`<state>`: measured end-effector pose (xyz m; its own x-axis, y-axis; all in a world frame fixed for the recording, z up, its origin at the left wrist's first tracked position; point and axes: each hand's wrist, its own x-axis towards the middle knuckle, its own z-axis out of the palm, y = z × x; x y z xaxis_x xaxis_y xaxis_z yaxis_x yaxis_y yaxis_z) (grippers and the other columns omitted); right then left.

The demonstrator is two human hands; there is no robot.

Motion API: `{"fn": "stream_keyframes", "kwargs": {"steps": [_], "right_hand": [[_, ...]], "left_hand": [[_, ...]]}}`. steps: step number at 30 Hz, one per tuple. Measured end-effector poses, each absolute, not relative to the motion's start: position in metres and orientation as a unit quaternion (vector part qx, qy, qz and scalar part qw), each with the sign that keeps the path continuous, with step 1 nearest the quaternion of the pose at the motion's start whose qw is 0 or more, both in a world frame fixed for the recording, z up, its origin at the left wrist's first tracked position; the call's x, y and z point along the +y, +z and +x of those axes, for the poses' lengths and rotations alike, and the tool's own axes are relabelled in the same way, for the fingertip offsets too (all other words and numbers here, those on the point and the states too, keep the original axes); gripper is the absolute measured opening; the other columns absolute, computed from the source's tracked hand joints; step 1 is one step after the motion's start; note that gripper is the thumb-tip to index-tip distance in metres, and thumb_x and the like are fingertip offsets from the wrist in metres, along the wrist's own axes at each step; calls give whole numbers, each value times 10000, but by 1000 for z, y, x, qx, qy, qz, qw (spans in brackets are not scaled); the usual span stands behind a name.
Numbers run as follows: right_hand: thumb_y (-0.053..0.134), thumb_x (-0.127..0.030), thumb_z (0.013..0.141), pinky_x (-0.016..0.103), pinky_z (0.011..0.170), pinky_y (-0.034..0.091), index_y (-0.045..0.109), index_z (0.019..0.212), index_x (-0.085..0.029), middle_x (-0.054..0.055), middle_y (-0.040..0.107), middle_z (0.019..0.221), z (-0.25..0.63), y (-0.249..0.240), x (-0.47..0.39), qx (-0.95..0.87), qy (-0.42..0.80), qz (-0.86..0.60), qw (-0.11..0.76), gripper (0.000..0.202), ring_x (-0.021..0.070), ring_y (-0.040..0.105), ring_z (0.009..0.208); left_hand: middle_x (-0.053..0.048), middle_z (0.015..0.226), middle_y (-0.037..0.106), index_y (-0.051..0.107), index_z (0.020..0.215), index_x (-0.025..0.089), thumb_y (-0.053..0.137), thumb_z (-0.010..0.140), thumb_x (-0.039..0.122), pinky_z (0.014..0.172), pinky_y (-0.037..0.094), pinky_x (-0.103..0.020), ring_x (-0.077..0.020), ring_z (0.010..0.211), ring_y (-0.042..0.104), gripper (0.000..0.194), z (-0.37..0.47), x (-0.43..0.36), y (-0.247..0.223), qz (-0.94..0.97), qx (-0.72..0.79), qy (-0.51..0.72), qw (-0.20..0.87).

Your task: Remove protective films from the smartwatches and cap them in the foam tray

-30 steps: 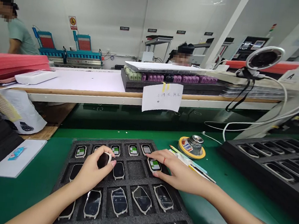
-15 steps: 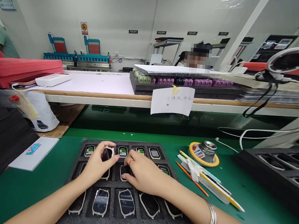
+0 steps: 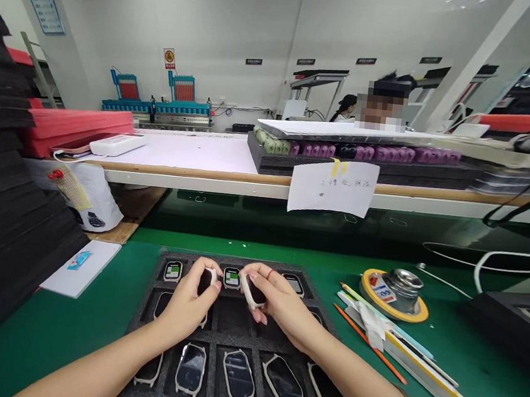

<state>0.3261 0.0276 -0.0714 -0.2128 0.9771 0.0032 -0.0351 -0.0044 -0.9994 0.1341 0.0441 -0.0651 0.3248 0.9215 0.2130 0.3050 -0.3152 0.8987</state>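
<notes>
A black foam tray (image 3: 212, 382) holds rows of watch cases with pale frames and dark screens; a few in the back row show green-and-white screens. My left hand (image 3: 191, 295) pinches a watch case (image 3: 206, 281) over the back rows, left of the middle. In my right hand (image 3: 278, 294), another watch case (image 3: 254, 291) is held tilted between thumb and fingers. Below it, a middle-row compartment (image 3: 232, 315) shows bare foam. A lit watch case (image 3: 232, 277) sits in the back row between my hands.
Right of the tray lie tweezers and sticks (image 3: 392, 344) beside a yellow-rimmed metal pot (image 3: 404, 292). Stacked black foam trays (image 3: 10, 228) stand left, near a white card (image 3: 80, 267). A shelf edge (image 3: 200, 183) crosses behind; a person (image 3: 386, 104) is beyond it.
My right hand has lifted a watch case from its middle-row compartment. My left hand still grips its case. The camera view has shifted, moving the scene rightward.
</notes>
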Motion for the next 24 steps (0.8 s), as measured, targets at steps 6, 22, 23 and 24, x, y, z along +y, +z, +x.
{"fn": "stream_keyframes", "kwargs": {"steps": [6,22,23,24], "right_hand": [[805,-334,772,233,644,523,672,1107,-208,71,730,1063,333,-72,24,-357,739,-345,456,381,94,630,655],[767,-339,828,219,542,487,650,1277,-275,16,699,875,339,-69,23,-361,779,-240,453,469,93,616,561],[767,-324,832,215,545,490,657,1267,-284,1,685,849,339,-69,23,-367,778,-238,451,451,92,626,565],[767,-316,835,211,548,492,665,1254,-289,-8,673,836,340,-70,22,-374,774,-238,452,432,90,632,568]], "left_hand": [[3,894,590,540,935,231,527,827,210,779,421,-294,-184,853,554,111,136,42,-64,725,426,386,379],[-2,925,634,558,961,229,533,848,201,813,418,-299,-180,859,572,119,137,37,-60,732,407,383,389],[-2,929,634,557,956,229,535,847,200,816,418,-300,-181,864,571,115,137,37,-60,733,406,384,389],[-3,930,631,557,950,228,538,846,199,820,416,-302,-182,871,569,110,137,36,-60,733,405,385,389]]}}
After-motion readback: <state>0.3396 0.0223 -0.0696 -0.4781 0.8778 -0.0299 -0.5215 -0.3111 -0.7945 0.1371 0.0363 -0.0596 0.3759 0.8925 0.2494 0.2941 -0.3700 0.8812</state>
